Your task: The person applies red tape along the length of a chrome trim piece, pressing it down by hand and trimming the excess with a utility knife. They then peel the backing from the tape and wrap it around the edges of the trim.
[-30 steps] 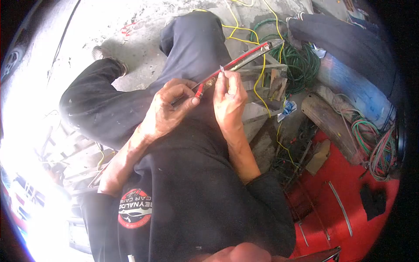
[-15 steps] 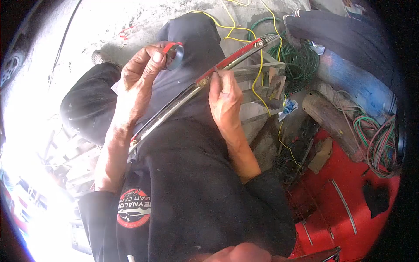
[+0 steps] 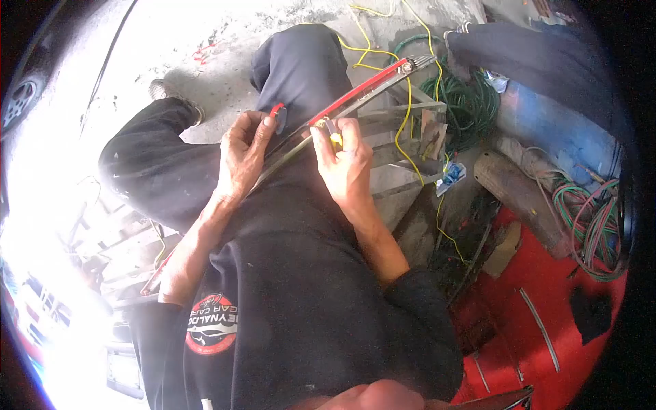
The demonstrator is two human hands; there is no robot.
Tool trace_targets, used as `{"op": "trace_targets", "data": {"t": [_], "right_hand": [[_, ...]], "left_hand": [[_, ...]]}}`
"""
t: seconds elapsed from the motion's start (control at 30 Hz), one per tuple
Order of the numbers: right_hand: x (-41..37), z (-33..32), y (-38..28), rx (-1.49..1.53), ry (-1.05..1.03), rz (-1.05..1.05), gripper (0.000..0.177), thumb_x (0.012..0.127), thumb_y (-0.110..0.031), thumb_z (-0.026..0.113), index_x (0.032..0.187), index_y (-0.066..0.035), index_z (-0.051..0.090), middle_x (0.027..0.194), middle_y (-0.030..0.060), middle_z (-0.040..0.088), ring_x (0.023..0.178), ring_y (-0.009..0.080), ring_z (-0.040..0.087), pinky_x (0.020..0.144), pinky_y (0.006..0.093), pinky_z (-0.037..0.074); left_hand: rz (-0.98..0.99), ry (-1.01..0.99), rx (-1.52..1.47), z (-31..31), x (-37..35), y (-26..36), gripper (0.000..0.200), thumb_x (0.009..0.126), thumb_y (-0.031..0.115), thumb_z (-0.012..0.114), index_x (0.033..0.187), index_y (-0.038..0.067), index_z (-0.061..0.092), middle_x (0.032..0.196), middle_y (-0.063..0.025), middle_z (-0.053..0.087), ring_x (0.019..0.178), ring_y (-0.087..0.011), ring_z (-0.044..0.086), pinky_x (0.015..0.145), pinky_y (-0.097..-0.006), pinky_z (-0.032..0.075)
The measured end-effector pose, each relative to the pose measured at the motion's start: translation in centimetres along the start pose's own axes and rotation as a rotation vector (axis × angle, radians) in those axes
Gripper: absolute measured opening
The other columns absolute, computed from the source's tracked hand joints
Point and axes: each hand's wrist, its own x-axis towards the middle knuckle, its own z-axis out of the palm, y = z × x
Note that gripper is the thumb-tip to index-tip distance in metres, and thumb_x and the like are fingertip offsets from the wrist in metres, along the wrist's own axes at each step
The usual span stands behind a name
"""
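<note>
A long curved metal strip with a red edge (image 3: 362, 87) lies across my lap, running from lower left to upper right. My left hand (image 3: 242, 154) pinches a small dark round piece with a red rim (image 3: 278, 117) just beside the strip. My right hand (image 3: 344, 160) grips the strip near its middle, thumb and fingers closed around it, with a small yellow bit (image 3: 336, 139) between the fingertips. My dark trousers and shirt fill the area under both hands.
Yellow wire (image 3: 410, 116) and a coil of green cable (image 3: 471, 102) lie on the ground to the right. A red metal panel (image 3: 547, 301) sits at lower right, a wooden block (image 3: 519, 198) and a blue object (image 3: 547, 130) above it. Bare concrete (image 3: 191, 41) lies ahead.
My left hand lifted off the strip with the small round piece, then came back down beside it. My right hand shifted slightly left along the strip.
</note>
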Motion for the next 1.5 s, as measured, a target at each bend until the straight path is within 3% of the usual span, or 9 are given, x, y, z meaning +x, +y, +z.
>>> {"op": "trace_targets", "data": {"t": [0.33, 0.63, 0.8, 0.83, 1.03, 1.1, 1.13, 1.3, 1.5], "right_hand": [[1.0, 0.3, -0.9, 0.004, -0.016, 0.128, 0.025, 0.092, -0.019, 0.077, 0.094, -0.002, 0.059, 0.077, 0.019, 0.07, 0.073, 0.0388, 0.072, 0.064, 0.0454, 0.053], [1.0, 0.0, -0.3, 0.074, -0.047, 0.137, 0.028, 0.09, -0.021, 0.078, 0.097, 0.001, 0.061, 0.08, 0.0217, 0.071, 0.071, 0.0384, 0.072, 0.064, 0.0448, 0.054], [0.4, -0.3, -2.0, -0.038, -0.02, 0.121, 0.035, 0.091, -0.03, 0.078, 0.099, 0.0, 0.061, 0.079, 0.0238, 0.07, 0.075, 0.0431, 0.072, 0.067, 0.0477, 0.056], [-0.1, 0.5, -1.2, -0.169, 0.086, 0.055, 0.04, 0.088, -0.033, 0.081, 0.101, 0.0, 0.062, 0.083, 0.0188, 0.069, 0.074, 0.0343, 0.068, 0.07, 0.0463, 0.054], [-2.0, -0.7, 0.9, 0.183, 0.242, 0.045, 0.021, 0.099, -0.021, 0.069, 0.11, -0.006, 0.06, 0.084, 0.0138, 0.069, 0.076, 0.0338, 0.071, 0.067, 0.0436, 0.055], [-2.4, -1.2, 5.0, 0.036, 0.262, 0.211, 0.022, 0.105, -0.024, 0.06, 0.115, -0.005, 0.057, 0.091, 0.0185, 0.07, 0.081, 0.0407, 0.069, 0.071, 0.0492, 0.054], [-2.4, -0.8, 9.1, -0.17, 0.367, -0.056, 0.025, 0.106, -0.027, 0.056, 0.116, -0.004, 0.056, 0.098, 0.0248, 0.068, 0.087, 0.0443, 0.067, 0.073, 0.0512, 0.053], [-2.6, -7.3, 20.1, -0.32, 0.469, 0.399, 0.034, 0.102, -0.027, 0.056, 0.125, -0.002, 0.055, 0.101, 0.0268, 0.069, 0.093, 0.049, 0.067, 0.08, 0.0552, 0.052], [-0.6, -16.3, 28.8, -0.535, 0.526, 0.405, 0.027, 0.099, -0.017, 0.059, 0.122, -0.004, 0.063, 0.109, 0.027, 0.066, 0.101, 0.0455, 0.065, 0.083, 0.0533, 0.053]], "left_hand": [[-0.08, -0.193, -0.152, -0.5, 0.1, -0.4, 0.026, 0.108, 0.026, 0.06, 0.107, 0.001, 0.065, 0.103, -0.0073, 0.075, 0.095, -0.0093, 0.066, 0.09, -0.0274, 0.052], [-0.075, -0.148, -0.173, -0.3, 0.2, -1.0, 0.032, 0.106, 0.031, 0.063, 0.105, -0.001, 0.066, 0.098, -0.0073, 0.075, 0.091, -0.0094, 0.066, 0.085, -0.0276, 0.053], [-0.024, -0.042, 0.299, -0.6, -0.4, 1.3, 0.035, 0.104, 0.031, 0.066, 0.095, -0.002, 0.07, 0.092, -0.01, 0.075, 0.084, -0.0111, 0.065, 0.077, -0.0302, 0.052], [0.017, -0.021, 0.146, -0.3, -0.3, 0.1, 0.037, 0.102, 0.033, 0.067, 0.091, -0.002, 0.07, 0.087, -0.01, 0.073, 0.078, -0.0116, 0.063, 0.073, -0.0315, 0.051], [0.103, -0.042, -0.109, -1.1, 0.1, 1.5, 0.03, 0.106, 0.031, 0.062, 0.096, 0.004, 0.069, 0.092, -0.0027, 0.07, 0.087, -0.0111, 0.058, 0.083, -0.0286, 0.046], [0.103, -0.063, -0.085, -1.6, 0.7, 1.5, 0.027, 0.106, 0.03, 0.063, 0.097, 0.005, 0.068, 0.091, -0.0014, 0.069, 0.086, -0.0103, 0.058, 0.082, -0.0281, 0.046], [0.122, -0.049, -0.137, -1.3, 0.8, 1.8, 0.025, 0.107, 0.03, 0.062, 0.099, 0.006, 0.067, 0.09, 0.0003, 0.067, 0.082, -0.0081, 0.055, 0.077, -0.0253, 0.044], [0.083, -0.005, -0.226, -0.8, 0.1, 3.3, 0.026, 0.108, 0.029, 0.059, 0.092, 0.01, 0.059, 0.077, 0.0061, 0.045, 0.07, -0.0042, 0.037, 0.062, -0.0239, 0.03], [0.084, -0.039, -0.357, -2.7, 0.1, 2.0, 0.018, 0.105, 0.024, 0.063, 0.103, 0.006, 0.064, 0.091, 0.0001, 0.061, 0.079, -0.0074, 0.054, 0.076, -0.0256, 0.045]]}}
